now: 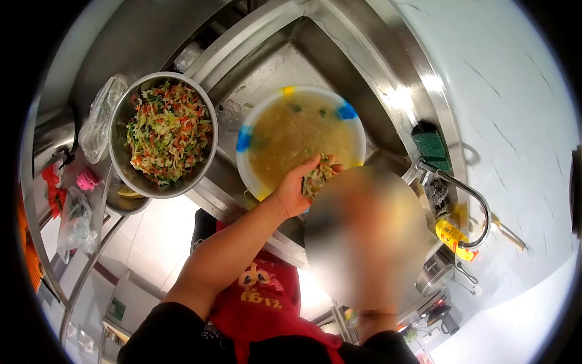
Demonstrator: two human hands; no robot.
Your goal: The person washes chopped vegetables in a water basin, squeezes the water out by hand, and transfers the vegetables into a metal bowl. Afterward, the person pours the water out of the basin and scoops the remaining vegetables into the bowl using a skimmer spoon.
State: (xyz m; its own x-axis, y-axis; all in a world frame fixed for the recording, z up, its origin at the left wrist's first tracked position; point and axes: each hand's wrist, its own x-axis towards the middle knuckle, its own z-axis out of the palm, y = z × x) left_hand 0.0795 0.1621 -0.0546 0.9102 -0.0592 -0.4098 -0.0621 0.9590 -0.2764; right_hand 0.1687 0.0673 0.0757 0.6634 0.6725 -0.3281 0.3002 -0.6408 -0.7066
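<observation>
My left hand [294, 191] is cupped at the lower rim of a white basin [244, 164] with blue and yellow patches. Its fingers are closed around a clump of shredded vegetables [318, 180]. Cloudy yellowish water [300, 133] fills the basin, with a few green bits floating in it. A large blurred patch covers my right hand, so neither its fingers nor anything in them can be made out. To the left, a steel bowl [213, 136] holds a heap of shredded cabbage, carrot and greens [170, 130].
The basin stands in a steel sink [267, 67]. Right of it are a curved faucet [485, 209], a green scrubbing pad [430, 145] and a yellow bottle [451, 236]. Clear plastic bags [103, 118] lie left of the bowl. A red apron [267, 291] hangs below my arms.
</observation>
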